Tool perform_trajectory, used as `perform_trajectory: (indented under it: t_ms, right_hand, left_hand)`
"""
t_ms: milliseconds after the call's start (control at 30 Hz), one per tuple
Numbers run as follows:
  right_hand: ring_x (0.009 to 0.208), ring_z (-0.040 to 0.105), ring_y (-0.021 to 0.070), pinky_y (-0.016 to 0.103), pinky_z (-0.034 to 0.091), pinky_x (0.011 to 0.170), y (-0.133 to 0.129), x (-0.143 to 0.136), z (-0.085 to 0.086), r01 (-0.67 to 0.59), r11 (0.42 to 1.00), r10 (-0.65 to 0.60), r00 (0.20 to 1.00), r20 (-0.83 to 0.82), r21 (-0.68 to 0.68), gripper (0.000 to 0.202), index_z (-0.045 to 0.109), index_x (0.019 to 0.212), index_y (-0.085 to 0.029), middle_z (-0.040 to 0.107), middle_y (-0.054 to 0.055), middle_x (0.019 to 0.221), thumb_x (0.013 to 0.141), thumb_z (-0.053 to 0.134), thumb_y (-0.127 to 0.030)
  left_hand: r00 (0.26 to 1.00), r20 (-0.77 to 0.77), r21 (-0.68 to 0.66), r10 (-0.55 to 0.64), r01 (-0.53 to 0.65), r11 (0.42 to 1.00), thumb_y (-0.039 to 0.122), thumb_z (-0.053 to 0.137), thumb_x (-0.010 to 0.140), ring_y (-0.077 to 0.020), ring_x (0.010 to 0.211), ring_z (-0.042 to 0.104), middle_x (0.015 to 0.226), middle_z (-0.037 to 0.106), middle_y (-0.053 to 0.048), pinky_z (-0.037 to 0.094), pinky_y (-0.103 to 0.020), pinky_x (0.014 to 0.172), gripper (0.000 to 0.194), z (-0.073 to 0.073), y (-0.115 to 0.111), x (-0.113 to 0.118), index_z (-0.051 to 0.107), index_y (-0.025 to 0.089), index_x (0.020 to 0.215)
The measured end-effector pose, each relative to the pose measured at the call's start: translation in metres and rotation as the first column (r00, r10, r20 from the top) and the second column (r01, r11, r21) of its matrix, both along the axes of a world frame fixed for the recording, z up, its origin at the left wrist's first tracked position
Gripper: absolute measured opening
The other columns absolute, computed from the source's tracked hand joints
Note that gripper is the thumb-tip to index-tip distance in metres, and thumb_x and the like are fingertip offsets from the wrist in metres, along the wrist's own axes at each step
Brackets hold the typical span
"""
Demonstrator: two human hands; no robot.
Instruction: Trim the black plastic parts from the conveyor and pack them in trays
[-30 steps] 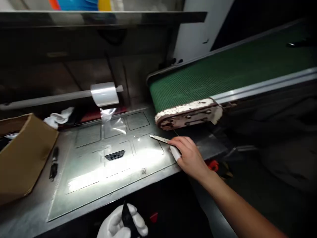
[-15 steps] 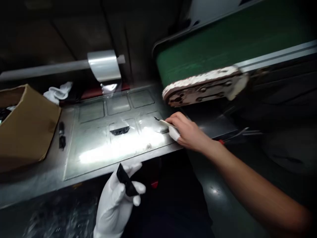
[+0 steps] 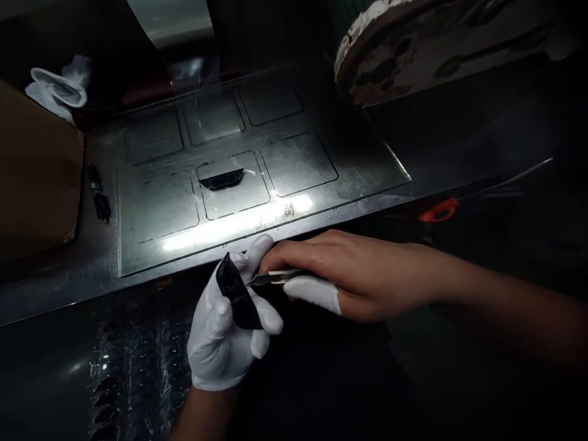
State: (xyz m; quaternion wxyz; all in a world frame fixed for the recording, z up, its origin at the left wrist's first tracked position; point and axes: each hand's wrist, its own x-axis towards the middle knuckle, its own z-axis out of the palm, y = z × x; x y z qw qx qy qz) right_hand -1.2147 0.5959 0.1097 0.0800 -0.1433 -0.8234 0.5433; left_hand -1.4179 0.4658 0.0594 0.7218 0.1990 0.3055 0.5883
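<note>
My left hand (image 3: pixel 225 337), in a white glove, holds a black plastic piece (image 3: pixel 237 294) between thumb and fingers, below the table's front edge. My right hand (image 3: pixel 331 275) is bare except for a white cover on one finger. It grips a knife (image 3: pixel 275 277) with a pale handle, whose thin blade tip reaches the middle of the black piece. A second, similar black part (image 3: pixel 222 179) lies on the clear sheet marked with rounded rectangles on the metal table (image 3: pixel 294 236).
A cardboard box (image 3: pixel 39 177) stands at left, beside a black marker (image 3: pixel 98 193). White gloves (image 3: pixel 59 89) lie behind. A worn machine end (image 3: pixel 413 55) juts in at upper right, above an orange-handled tool (image 3: pixel 438 210). Clear trays (image 3: pixel 138 367) sit lower left.
My right hand has moved from above the table down to my left hand, bringing the knife tip to the black piece. The view has shifted closer to the table.
</note>
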Motion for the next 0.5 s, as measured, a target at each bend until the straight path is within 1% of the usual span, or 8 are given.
perform_trajectory:
  t_ms: [67,167,267,333,367,433,467,500]
  right_hand:
    - [0.118,0.067,0.0178,0.032,0.054,0.099,-0.0018,-0.002,0.0003,0.0,1.0,0.001,1.0,0.016,-0.028,0.039,0.057,0.139,-0.022,0.066,0.003,0.14,0.103,0.057,-0.008]
    - [0.122,0.066,0.0185,0.033,0.053,0.103,-0.005,-0.0028,0.0005,0.052,0.998,-0.05,0.996,0.069,-0.018,0.041,0.057,0.142,-0.026,0.066,0.0,0.141,0.105,0.053,-0.009]
    - [0.114,0.069,0.0204,0.034,0.055,0.099,-0.0082,-0.0015,0.0014,0.048,0.999,-0.05,0.993,0.109,0.019,0.044,0.058,0.141,-0.025,0.07,0.002,0.132,0.101,0.055,-0.007]
    - [0.108,0.069,0.0196,0.033,0.055,0.094,-0.0092,-0.0006,0.0024,0.036,0.999,-0.035,0.995,0.091,-0.001,0.037,0.06,0.134,-0.023,0.071,0.003,0.127,0.102,0.054,-0.007]
    - [0.105,0.069,0.0185,0.032,0.055,0.092,-0.0094,-0.0004,0.0029,0.036,0.999,-0.034,0.996,0.082,-0.027,0.03,0.06,0.131,-0.022,0.071,0.003,0.125,0.105,0.052,-0.01]
    - [0.093,0.069,0.0164,0.028,0.054,0.079,-0.0093,-0.0005,0.0034,0.03,0.997,-0.024,0.996,0.087,-0.066,0.019,0.06,0.127,-0.021,0.073,0.001,0.112,0.109,0.056,-0.026]
    - [0.083,0.068,0.016,0.027,0.052,0.07,-0.0094,-0.0008,0.0034,0.027,0.998,-0.02,0.994,0.104,-0.063,0.024,0.06,0.125,-0.021,0.073,0.0,0.102,0.107,0.063,-0.036]
    - [0.075,0.065,0.0157,0.026,0.048,0.063,-0.0097,-0.0012,0.0033,0.024,0.999,-0.018,0.991,0.13,-0.042,0.035,0.06,0.124,-0.021,0.071,-0.001,0.093,0.1,0.072,-0.044]
  left_hand:
    - [1.0,0.002,0.027,-0.019,0.019,0.999,0.044,0.067,0.101,-0.0082,0.041,0.056,0.075,0.072,-0.003,0.042,-0.013,0.042,0.034,-0.0008,-0.0011,-0.0003,0.066,0.03,0.132]
    - [0.998,-0.029,0.067,-0.052,0.054,0.996,0.046,0.064,0.102,-0.0082,0.038,0.052,0.073,0.072,-0.003,0.04,-0.015,0.039,0.038,-0.0005,-0.0019,-0.0001,0.062,0.03,0.136]
    - [0.998,-0.044,0.044,-0.039,0.041,0.998,0.046,0.065,0.102,-0.0113,0.041,0.057,0.071,0.069,-0.001,0.042,-0.016,0.039,0.041,0.0005,-0.0028,0.0006,0.06,0.028,0.138]
    - [0.999,-0.036,0.033,-0.027,0.028,0.999,0.044,0.067,0.1,-0.0125,0.045,0.061,0.076,0.071,-0.002,0.044,-0.017,0.04,0.04,0.001,-0.0035,0.0013,0.061,0.027,0.135]
    - [0.999,-0.032,0.027,-0.031,0.032,0.999,0.044,0.068,0.1,-0.0124,0.046,0.062,0.078,0.071,-0.002,0.045,-0.017,0.042,0.04,0.0013,-0.0039,0.0017,0.061,0.027,0.136]
    - [0.999,-0.032,0.014,-0.023,0.023,1.0,0.044,0.071,0.099,-0.012,0.047,0.063,0.077,0.072,-0.002,0.049,-0.018,0.045,0.044,0.002,-0.0047,0.003,0.061,0.024,0.136]
    - [0.999,-0.039,-0.003,-0.014,0.014,1.0,0.045,0.072,0.097,-0.0117,0.046,0.063,0.076,0.072,-0.003,0.051,-0.018,0.047,0.047,0.0026,-0.005,0.0039,0.061,0.022,0.137]
    - [0.999,-0.045,-0.024,-0.008,0.007,1.0,0.046,0.074,0.096,-0.012,0.046,0.062,0.073,0.071,-0.003,0.052,-0.019,0.047,0.05,0.0034,-0.0052,0.005,0.061,0.021,0.137]
